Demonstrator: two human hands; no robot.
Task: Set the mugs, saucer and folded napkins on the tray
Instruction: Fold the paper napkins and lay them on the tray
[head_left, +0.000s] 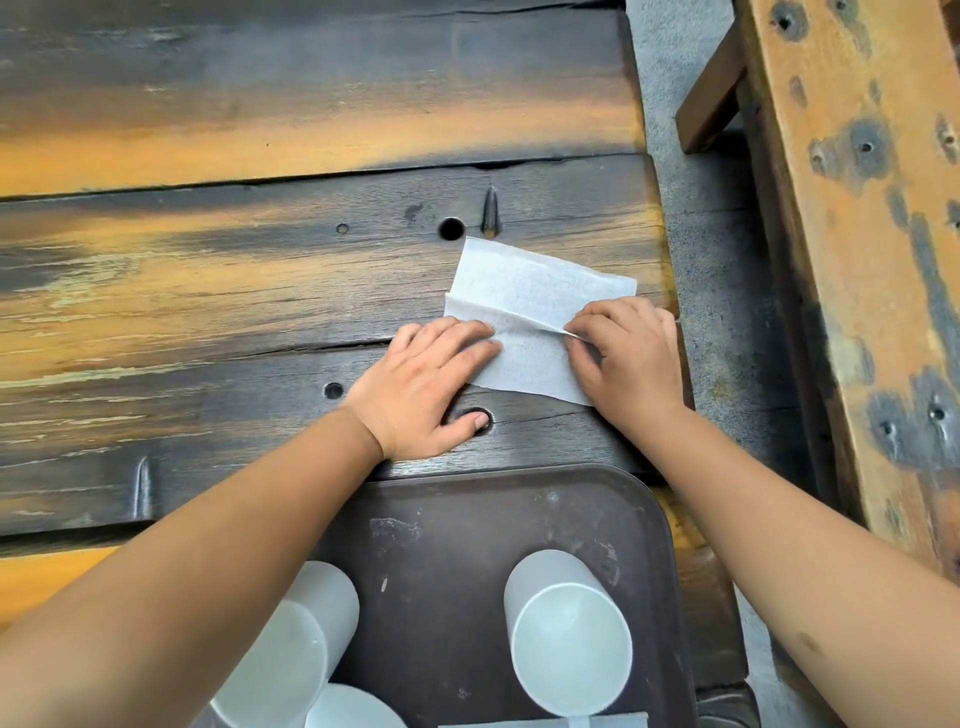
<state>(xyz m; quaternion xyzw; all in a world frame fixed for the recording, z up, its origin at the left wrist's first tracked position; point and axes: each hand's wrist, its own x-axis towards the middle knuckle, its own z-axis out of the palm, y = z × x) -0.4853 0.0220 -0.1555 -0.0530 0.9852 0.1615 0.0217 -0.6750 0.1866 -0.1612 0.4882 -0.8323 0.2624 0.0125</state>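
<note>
The right hand's (626, 353) grip pinches a raised crease of the white napkin (535, 312) between thumb and fingertips, while the left hand (431, 387) lies flat, fingers spread, pressing the napkin's left side to the bench (208, 291). The step in hand looks like folding this napkin, which lies on the bench just beyond the dark tray (467, 519), not yet on it. Two pale mugs (569, 629) stand on the tray, one partly hidden by the left forearm; a round pale rim, possibly the saucer (353, 709), and a folded white piece (545, 721) show at the bottom edge. Next, the fold probably needs flattening, then lifting back to the tray. The napkin sits near the bench's right edge; the tray's far middle stays bare.
</note>
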